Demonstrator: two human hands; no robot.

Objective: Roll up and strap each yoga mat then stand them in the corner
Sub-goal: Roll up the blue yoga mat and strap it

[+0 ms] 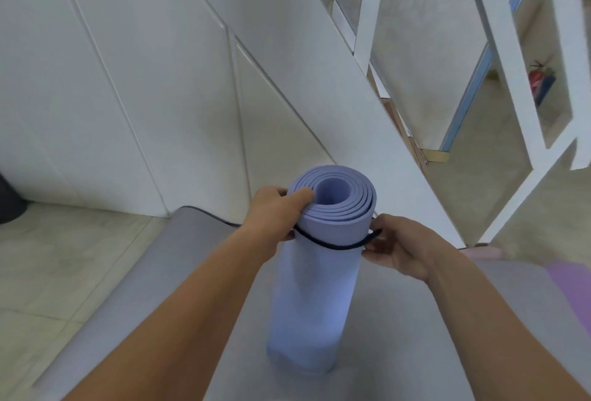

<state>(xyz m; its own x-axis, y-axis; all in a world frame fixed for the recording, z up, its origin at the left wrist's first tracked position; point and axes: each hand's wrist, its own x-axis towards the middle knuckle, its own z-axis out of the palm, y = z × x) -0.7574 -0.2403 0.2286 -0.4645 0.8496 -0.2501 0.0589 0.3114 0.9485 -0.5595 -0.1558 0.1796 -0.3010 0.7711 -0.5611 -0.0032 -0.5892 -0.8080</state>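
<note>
A rolled lavender-blue yoga mat (pixel 315 288) stands upright on a grey mat (pixel 160 272) spread flat on the floor. A thin black strap (pixel 332 245) loops around the roll near its top. My left hand (pixel 276 208) grips the roll's top edge, thumb hooked over the rim. My right hand (pixel 395 247) pinches the strap at the roll's right side. A purple mat (pixel 567 285) lies flat at the right edge.
White panelled wall (pixel 128 80) runs behind the mats, sloping under a white staircase with railing posts (pixel 367 16). Tiled floor (pixel 48 256) lies to the left. A dark object (pixel 9 199) sits at the far left edge.
</note>
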